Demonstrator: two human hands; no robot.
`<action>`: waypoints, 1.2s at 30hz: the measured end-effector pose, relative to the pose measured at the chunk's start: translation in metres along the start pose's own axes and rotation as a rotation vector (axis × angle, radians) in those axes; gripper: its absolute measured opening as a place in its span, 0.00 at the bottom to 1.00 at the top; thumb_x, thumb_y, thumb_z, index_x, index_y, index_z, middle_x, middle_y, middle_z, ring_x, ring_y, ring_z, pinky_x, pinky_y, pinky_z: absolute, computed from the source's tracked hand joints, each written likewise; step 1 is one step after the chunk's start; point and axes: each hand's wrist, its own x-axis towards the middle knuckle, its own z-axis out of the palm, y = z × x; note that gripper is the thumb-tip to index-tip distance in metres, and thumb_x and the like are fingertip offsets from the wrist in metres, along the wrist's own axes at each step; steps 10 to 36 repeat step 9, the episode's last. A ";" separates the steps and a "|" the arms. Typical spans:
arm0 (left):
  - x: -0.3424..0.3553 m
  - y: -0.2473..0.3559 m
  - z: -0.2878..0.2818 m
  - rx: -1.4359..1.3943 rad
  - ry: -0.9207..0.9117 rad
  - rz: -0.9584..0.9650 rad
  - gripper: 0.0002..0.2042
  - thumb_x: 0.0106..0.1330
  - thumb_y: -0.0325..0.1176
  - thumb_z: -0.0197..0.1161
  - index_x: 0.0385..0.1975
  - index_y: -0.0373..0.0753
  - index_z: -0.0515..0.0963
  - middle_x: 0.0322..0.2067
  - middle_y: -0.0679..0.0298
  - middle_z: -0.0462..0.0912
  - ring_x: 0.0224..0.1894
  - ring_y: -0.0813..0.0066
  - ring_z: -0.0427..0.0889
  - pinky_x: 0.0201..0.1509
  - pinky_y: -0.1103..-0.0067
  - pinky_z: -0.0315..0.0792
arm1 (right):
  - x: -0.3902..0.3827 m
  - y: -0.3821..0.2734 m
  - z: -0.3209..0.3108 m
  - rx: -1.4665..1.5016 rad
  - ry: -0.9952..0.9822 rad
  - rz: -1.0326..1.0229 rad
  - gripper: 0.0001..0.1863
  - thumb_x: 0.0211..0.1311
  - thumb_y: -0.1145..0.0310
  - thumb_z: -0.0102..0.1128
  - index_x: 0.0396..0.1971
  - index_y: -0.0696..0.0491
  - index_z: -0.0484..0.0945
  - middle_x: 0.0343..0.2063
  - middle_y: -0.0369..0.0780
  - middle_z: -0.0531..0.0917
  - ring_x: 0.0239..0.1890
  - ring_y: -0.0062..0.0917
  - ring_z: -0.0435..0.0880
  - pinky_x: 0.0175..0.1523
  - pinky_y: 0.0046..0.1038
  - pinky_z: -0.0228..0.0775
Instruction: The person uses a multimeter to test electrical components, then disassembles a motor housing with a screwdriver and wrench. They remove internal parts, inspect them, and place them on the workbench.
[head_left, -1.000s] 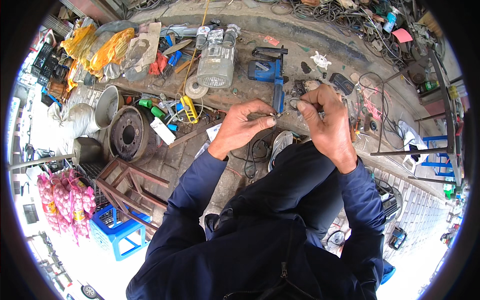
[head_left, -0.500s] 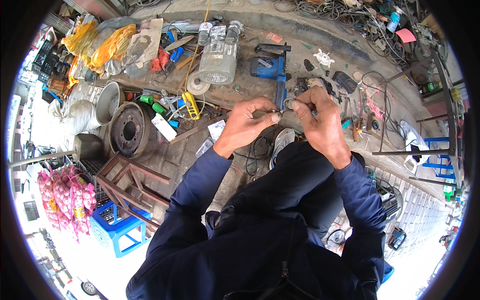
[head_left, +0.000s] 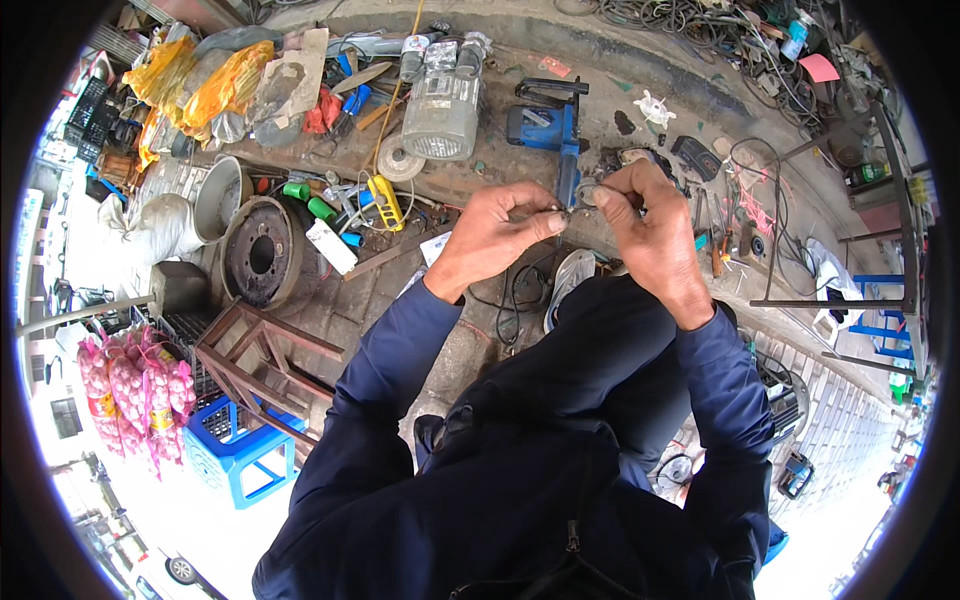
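Note:
In front of my chest, my left hand (head_left: 497,235) is closed in a pinch at thumb and forefinger, with a small dark piece (head_left: 563,211) at the fingertips. My right hand (head_left: 652,235) is closed too, its thumb and forefinger holding a small greyish ring-like part (head_left: 586,194). The fingertips are close together but apart; fine detail of both small parts is too small to make out. Just beyond them lies a blue and black power tool (head_left: 540,127) on the dirty concrete ledge. A dark block-shaped piece (head_left: 697,157) lies to its right.
A grey electric motor (head_left: 440,120) stands at the back. To the left are a rusty wheel rim (head_left: 240,265), a brown metal frame (head_left: 265,350) and a blue stool (head_left: 225,450). A metal rack (head_left: 910,230) and tangled cables (head_left: 690,25) are at the right.
Both hands keep their pinches and sit slightly higher and further right in the picture. The background has also shifted a little to the right.

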 end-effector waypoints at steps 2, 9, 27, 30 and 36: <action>-0.002 0.003 -0.002 0.025 0.002 -0.005 0.10 0.70 0.30 0.73 0.42 0.29 0.84 0.36 0.65 0.86 0.42 0.81 0.83 0.49 0.81 0.78 | 0.002 0.000 0.000 -0.001 0.001 -0.019 0.06 0.65 0.76 0.70 0.33 0.59 0.81 0.29 0.42 0.82 0.29 0.31 0.81 0.37 0.31 0.73; -0.015 -0.018 -0.023 0.058 0.062 -0.052 0.08 0.69 0.32 0.73 0.40 0.33 0.85 0.34 0.67 0.86 0.39 0.82 0.81 0.45 0.79 0.77 | 0.023 0.016 -0.040 -0.013 0.111 0.044 0.07 0.74 0.68 0.67 0.41 0.57 0.84 0.30 0.37 0.86 0.34 0.20 0.79 0.44 0.23 0.74; -0.015 -0.018 -0.023 0.058 0.062 -0.052 0.08 0.69 0.32 0.73 0.40 0.33 0.85 0.34 0.67 0.86 0.39 0.82 0.81 0.45 0.79 0.77 | 0.023 0.016 -0.040 -0.013 0.111 0.044 0.07 0.74 0.68 0.67 0.41 0.57 0.84 0.30 0.37 0.86 0.34 0.20 0.79 0.44 0.23 0.74; -0.015 -0.018 -0.023 0.058 0.062 -0.052 0.08 0.69 0.32 0.73 0.40 0.33 0.85 0.34 0.67 0.86 0.39 0.82 0.81 0.45 0.79 0.77 | 0.023 0.016 -0.040 -0.013 0.111 0.044 0.07 0.74 0.68 0.67 0.41 0.57 0.84 0.30 0.37 0.86 0.34 0.20 0.79 0.44 0.23 0.74; -0.015 -0.018 -0.023 0.058 0.062 -0.052 0.08 0.69 0.32 0.73 0.40 0.33 0.85 0.34 0.67 0.86 0.39 0.82 0.81 0.45 0.79 0.77 | 0.023 0.016 -0.040 -0.013 0.111 0.044 0.07 0.74 0.68 0.67 0.41 0.57 0.84 0.30 0.37 0.86 0.34 0.20 0.79 0.44 0.23 0.74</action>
